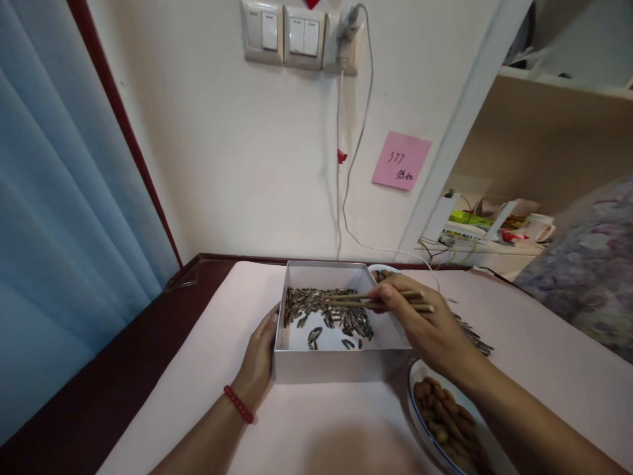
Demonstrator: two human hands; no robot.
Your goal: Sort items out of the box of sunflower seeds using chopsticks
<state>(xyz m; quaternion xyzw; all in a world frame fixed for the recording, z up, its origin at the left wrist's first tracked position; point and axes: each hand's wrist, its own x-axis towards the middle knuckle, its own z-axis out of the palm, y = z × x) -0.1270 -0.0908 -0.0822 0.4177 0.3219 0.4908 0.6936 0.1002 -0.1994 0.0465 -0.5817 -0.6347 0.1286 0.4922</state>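
A white open-topped box (pixel 336 367) stands on the pale table covering, with striped sunflower seeds (pixel 316 300) spread over its bottom, thickest toward the back. My left hand (pixel 260 356) holds the box by its left wall; some of its fingers are hidden. In my right hand (pixel 428 323) is a pair of chopsticks (pixel 356 301), gripped near the thick ends above the box's right wall. Their tips reach into the box among the seeds. Whether a seed is pinched between them is too small to tell.
A blue-rimmed bowl (pixel 411 389) of peanuts (pixel 442 412) sits under my right forearm. Behind the box is a smaller dish (pixel 390 268) of brown nuts. More seeds (pixel 475 335) lie to the right. A white cable (pixel 390 250) hangs by the wall; a person's patterned clothing (pixel 583 270) shows at right.
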